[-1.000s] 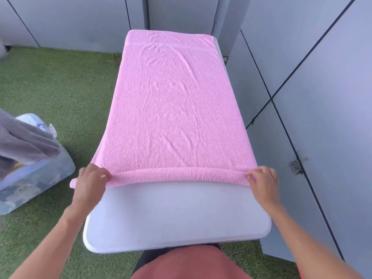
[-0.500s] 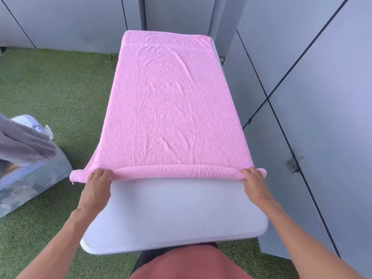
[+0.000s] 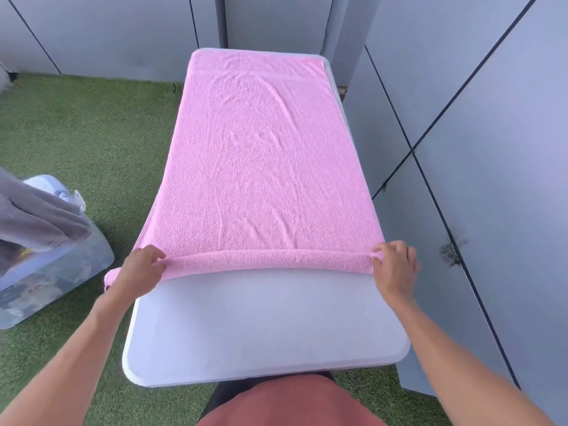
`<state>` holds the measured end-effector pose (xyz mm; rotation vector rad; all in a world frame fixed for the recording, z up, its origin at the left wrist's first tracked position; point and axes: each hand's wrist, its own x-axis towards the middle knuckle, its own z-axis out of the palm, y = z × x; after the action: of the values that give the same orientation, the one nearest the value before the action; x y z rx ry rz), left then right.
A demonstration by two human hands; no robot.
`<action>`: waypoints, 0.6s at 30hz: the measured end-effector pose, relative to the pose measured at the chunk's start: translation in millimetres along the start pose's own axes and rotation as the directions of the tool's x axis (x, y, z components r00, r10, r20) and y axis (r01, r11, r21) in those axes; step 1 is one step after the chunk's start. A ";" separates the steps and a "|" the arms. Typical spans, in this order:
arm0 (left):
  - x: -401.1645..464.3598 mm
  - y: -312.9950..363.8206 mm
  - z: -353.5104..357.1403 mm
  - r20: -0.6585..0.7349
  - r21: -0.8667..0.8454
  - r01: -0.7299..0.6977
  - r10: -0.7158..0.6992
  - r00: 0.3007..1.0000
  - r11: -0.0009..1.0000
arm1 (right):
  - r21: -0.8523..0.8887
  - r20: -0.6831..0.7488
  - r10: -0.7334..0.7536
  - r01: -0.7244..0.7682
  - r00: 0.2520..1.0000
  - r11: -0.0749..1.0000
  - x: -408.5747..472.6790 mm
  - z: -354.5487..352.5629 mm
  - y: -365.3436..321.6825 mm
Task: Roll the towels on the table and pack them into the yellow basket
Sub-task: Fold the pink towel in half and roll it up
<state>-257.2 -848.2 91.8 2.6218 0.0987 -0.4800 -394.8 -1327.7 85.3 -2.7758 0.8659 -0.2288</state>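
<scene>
While each grip pinches one end of the thin roll at the near edge of the pink towel point(image 3: 267, 167), left hand point(image 3: 142, 269) and right hand point(image 3: 394, 262) curled on the cloth, the rolling step looks only just begun: most of the towel lies flat. Next, I judge, both ends must turn away together, evenly, or the roll will skew. The white tabletop point(image 3: 264, 327) shows bare nearer the person. Green turf point(image 3: 86, 130) covers the floor, grey panel walls point(image 3: 491, 149) stand close, and a clear plastic bin point(image 3: 52, 278) sits left. No yellow basket is in view.
</scene>
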 end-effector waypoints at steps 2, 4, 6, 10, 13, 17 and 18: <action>-7.7 -0.4 7.9 -0.123 -0.011 -0.007 0.005 0.992 1.000 | 0.010 -0.055 0.013 -0.012 0.998 1.000 -12.4 7.5 -1.6; -16.8 -6.9 17.9 -0.223 0.026 -0.086 0.089 0.971 0.996 | 0.101 -0.045 -0.062 0.066 0.997 0.993 -22.1 16.5 6.1; -26.3 -12.5 26.7 -0.264 0.068 -0.163 0.176 0.948 0.984 | 0.170 -0.002 -0.187 0.185 0.982 0.968 -26.6 19.3 16.8; -30.2 -14.6 27.8 -0.253 0.054 -0.198 0.205 0.945 0.979 | 0.147 0.212 -0.287 0.260 0.934 0.954 -15.1 13.3 30.5; -25.3 -12.6 22.1 -0.219 0.022 -0.187 0.187 0.957 0.982 | 0.133 0.267 -0.273 0.245 0.924 0.960 3.7 6.1 26.6; -26.1 -16.5 18.3 -0.196 0.025 -0.203 0.204 0.959 0.979 | 0.056 0.508 -0.266 0.277 0.819 0.959 29.9 -8.1 30.7; -26.9 -17.5 17.8 -0.191 0.019 -0.206 0.205 0.960 0.978 | 0.039 0.602 -0.230 0.259 0.765 0.965 36.8 -14.6 30.9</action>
<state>-290.7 -840.6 78.9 2.6340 -0.1112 -0.1537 -384.7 -1376.1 94.3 -2.7147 0.3419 0.6234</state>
